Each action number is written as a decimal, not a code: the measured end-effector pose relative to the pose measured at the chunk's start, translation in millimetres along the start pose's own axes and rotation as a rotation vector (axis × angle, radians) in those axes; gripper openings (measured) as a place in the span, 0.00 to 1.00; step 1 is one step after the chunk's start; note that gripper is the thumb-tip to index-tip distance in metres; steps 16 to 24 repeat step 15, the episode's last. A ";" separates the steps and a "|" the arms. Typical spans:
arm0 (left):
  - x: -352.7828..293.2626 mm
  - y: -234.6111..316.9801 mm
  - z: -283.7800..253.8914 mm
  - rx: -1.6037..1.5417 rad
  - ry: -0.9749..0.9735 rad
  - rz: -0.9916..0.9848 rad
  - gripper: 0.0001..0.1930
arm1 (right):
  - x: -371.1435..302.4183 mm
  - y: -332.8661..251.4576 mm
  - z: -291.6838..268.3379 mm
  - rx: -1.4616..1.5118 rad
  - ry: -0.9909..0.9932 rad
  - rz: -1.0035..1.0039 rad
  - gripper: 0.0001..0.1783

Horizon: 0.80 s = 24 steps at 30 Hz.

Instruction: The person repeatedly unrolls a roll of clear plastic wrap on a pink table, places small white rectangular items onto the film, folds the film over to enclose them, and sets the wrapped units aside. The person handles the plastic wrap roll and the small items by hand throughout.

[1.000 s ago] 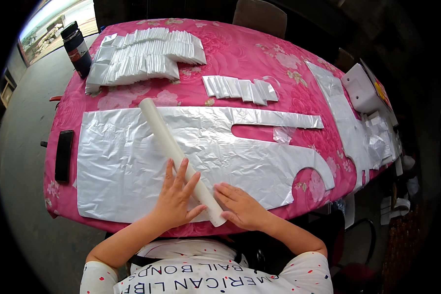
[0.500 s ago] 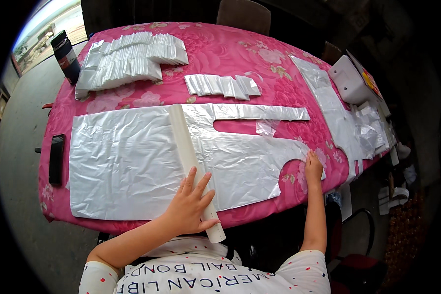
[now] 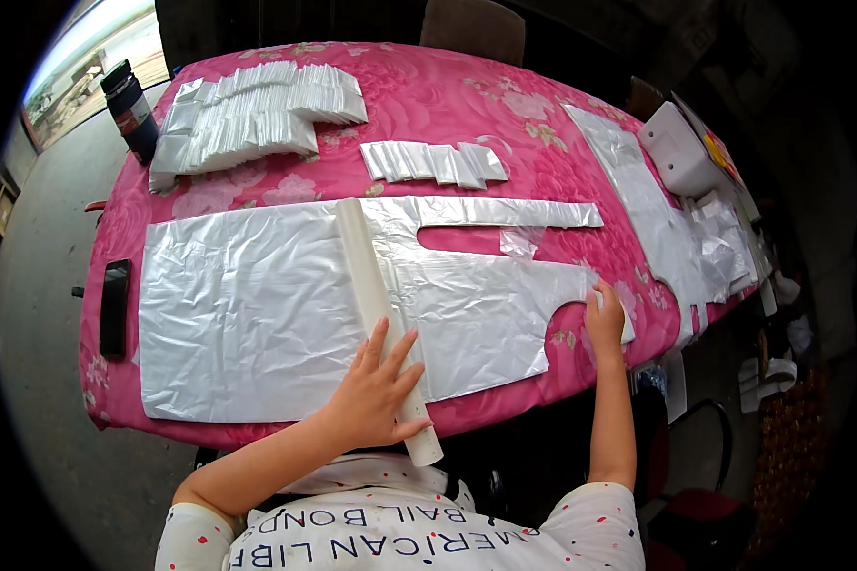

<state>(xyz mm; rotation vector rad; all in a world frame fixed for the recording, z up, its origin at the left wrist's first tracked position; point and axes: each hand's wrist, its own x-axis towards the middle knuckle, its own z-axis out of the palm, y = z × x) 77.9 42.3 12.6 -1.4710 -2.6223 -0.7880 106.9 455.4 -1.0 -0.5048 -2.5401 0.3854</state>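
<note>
A thin, shiny white plastic apron point(image 3: 248, 314) with cut-outs lies spread across the table before me. Over its middle rests a long white tube point(image 3: 362, 257), its near end sticking out past the table edge. My left hand point(image 3: 376, 395) lies on the tube's near part, fingers spread and thumb out to the side. At the apron's right end, beside the rounded cut-out, my right hand point(image 3: 605, 319) pinches the plastic between closed fingers. Part of the pinched edge is hidden by those fingers.
Beyond the apron sit a large pile of folded white plastic packets point(image 3: 248, 119) and a short row of packets point(image 3: 433, 164). A phone point(image 3: 113, 309) and a dark bottle point(image 3: 130, 112) stand left. More plastic sheeting point(image 3: 628, 181) and a white box point(image 3: 681, 152) lie right, on the pink tablecloth point(image 3: 419, 81).
My right hand has shifted slightly away from me, still pinching the apron's end. My left hand stays on the tube. The whole view has moved a little.
</note>
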 end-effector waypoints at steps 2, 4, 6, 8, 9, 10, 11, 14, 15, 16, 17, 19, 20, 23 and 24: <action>-0.4 -0.6 -0.4 -0.012 0.003 0.010 0.33 | -3.7 29.4 11.0 -0.145 -0.038 -0.004 0.18; -1.4 -1.5 -1.3 -0.018 0.005 0.011 0.33 | -4.2 46.2 9.3 -0.234 -0.089 0.036 0.21; -2.9 -2.0 -1.6 -0.028 0.000 0.018 0.34 | -6.6 54.4 3.7 -0.276 -0.148 0.134 0.23; -2.6 -2.9 -0.4 -0.041 -0.001 0.018 0.33 | -6.3 63.2 4.5 -0.292 -0.098 0.131 0.21; -2.2 -3.0 0.3 -0.049 -0.003 0.021 0.33 | -6.4 65.9 3.4 -0.301 -0.099 0.133 0.20; -2.1 -3.0 0.6 -0.048 -0.006 0.025 0.33 | -7.0 68.2 2.1 -0.311 -0.099 0.136 0.19; -1.8 -3.6 0.0 -0.042 -0.010 0.029 0.33 | -6.5 61.9 0.6 -0.314 -0.112 0.160 0.19; -1.2 -4.7 -1.1 -0.044 -0.015 0.040 0.33 | -1.8 33.6 -9.0 -0.340 -0.162 0.286 0.17; -0.9 -4.7 -1.0 -0.046 -0.017 0.040 0.33 | 0.7 16.9 -15.8 -0.356 -0.189 0.363 0.18; -0.9 -4.7 -1.0 -0.046 -0.017 0.040 0.33 | 0.7 16.9 -15.8 -0.356 -0.189 0.363 0.18; -0.9 -4.7 -1.0 -0.046 -0.017 0.040 0.33 | 0.7 16.9 -15.8 -0.356 -0.189 0.363 0.18; -0.9 -4.7 -1.0 -0.046 -0.017 0.040 0.33 | 0.7 16.9 -15.8 -0.356 -0.189 0.363 0.18; -0.9 -4.7 -1.0 -0.046 -0.017 0.040 0.33 | 0.7 16.9 -15.8 -0.356 -0.189 0.363 0.18; -0.9 -4.7 -1.0 -0.046 -0.017 0.040 0.33 | 0.7 16.9 -15.8 -0.356 -0.189 0.363 0.18; -0.9 -4.7 -1.0 -0.046 -0.017 0.040 0.33 | 0.7 16.9 -15.8 -0.356 -0.189 0.363 0.18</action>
